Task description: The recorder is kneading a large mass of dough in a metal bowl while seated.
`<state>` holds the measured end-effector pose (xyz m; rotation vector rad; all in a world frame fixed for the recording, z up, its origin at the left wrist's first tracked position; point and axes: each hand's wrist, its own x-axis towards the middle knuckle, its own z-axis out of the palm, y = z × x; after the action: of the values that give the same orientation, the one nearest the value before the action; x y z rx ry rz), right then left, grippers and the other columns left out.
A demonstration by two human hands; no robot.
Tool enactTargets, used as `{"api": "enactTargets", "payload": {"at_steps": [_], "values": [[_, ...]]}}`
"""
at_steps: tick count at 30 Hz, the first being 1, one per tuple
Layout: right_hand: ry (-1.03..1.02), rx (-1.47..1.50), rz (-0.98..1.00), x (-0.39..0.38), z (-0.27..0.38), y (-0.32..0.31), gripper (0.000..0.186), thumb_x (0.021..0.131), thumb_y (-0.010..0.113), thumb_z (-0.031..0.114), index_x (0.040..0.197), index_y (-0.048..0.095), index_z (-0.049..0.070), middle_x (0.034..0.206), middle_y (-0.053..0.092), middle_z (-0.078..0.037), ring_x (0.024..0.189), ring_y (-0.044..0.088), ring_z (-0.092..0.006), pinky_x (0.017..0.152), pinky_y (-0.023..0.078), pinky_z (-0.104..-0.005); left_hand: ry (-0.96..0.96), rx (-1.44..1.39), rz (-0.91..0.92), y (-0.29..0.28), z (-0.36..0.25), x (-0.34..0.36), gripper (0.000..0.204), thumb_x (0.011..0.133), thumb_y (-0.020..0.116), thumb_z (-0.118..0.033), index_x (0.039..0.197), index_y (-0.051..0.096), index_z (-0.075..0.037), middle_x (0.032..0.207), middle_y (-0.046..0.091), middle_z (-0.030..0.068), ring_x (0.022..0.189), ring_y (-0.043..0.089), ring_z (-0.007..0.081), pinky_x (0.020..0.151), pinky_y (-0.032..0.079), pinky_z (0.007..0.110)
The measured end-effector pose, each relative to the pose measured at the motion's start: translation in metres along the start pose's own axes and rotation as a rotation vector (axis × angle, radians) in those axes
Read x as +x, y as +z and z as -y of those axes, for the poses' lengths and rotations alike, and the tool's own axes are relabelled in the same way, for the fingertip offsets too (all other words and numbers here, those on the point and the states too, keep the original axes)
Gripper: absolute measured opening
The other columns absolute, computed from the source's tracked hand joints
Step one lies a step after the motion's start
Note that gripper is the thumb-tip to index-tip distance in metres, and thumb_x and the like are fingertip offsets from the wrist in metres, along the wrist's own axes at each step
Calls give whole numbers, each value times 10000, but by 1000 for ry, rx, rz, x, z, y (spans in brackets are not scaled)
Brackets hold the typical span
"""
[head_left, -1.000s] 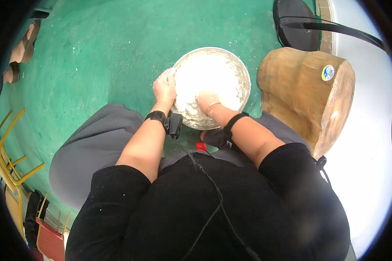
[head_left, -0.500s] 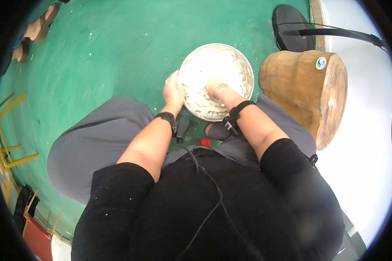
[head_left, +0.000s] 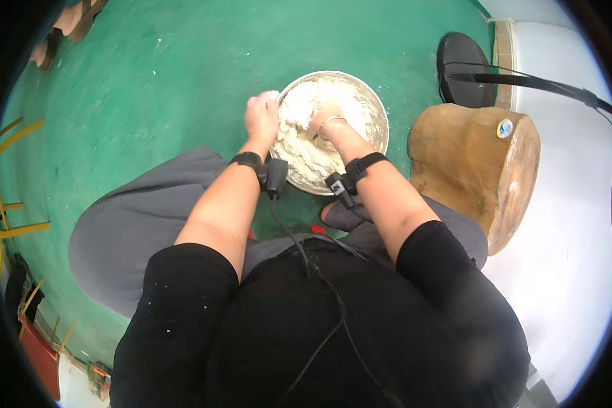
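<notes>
The right hand had shifted farther across the bowl, working deeper-placed doughy mixture, fingers buried; the left hand curled at the rim, both grips unclear.

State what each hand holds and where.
The left hand seems to hold the bowl by its left rim. The right hand is in pale mixture, fingers hidden; its hold cannot be told.

Our left forearm and right forearm stretch forward, slanting toward each other.
Our left hand has its fingers curled; our right hand, a little apart from it, points down and inward, its fingers hidden from sight.
</notes>
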<state>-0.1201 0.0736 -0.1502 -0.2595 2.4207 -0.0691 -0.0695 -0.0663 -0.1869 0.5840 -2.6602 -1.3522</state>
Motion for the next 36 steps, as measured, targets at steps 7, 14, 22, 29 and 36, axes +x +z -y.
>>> {"api": "enactTargets", "payload": {"at_steps": [7, 14, 22, 29, 36], "values": [[8, -101, -22, 46, 1, 16, 362, 743, 487, 271, 1019, 582, 57, 1090, 543, -168, 1009, 522, -284, 869, 394, -359, -24, 59, 3, 12, 0, -10, 260, 845, 433, -274, 1006, 581, -133, 850, 492, 134, 825, 508, 302, 721, 418, 388], [-8, -99, -29, 30, -19, -8, 413, 765, 479, 262, 1098, 506, 21, 1127, 503, -179, 1004, 497, -323, 882, 376, -375, -96, 57, 35, 10, -9, -12, 234, 838, 448, -261, 991, 586, -151, 866, 494, 114, 815, 515, 291, 716, 428, 382], [-503, -51, -227, -64, -55, -7, 441, 713, 533, 185, 1146, 486, 116, 1088, 488, -205, 982, 479, -340, 849, 382, -395, -84, 95, 55, 14, -8, -9, 252, 836, 452, -286, 1018, 573, -161, 927, 494, 126, 854, 523, 307, 740, 433, 394], [-336, -293, -23, -132, -48, -4, 365, 754, 481, 155, 1119, 491, 140, 957, 538, -158, 897, 554, -286, 717, 447, -376, -99, 142, 74, 10, -6, -7, 266, 837, 448, -296, 1015, 579, -148, 938, 500, 126, 892, 515, 301, 769, 422, 393], [-227, -227, 76, -101, -46, 40, 197, 757, 464, 123, 822, 641, 64, 826, 617, -136, 803, 599, -271, 697, 472, -372, -62, 201, 86, 18, -13, -4, 271, 830, 448, -275, 1006, 579, -117, 922, 505, 128, 900, 504, 292, 784, 408, 380]]}}
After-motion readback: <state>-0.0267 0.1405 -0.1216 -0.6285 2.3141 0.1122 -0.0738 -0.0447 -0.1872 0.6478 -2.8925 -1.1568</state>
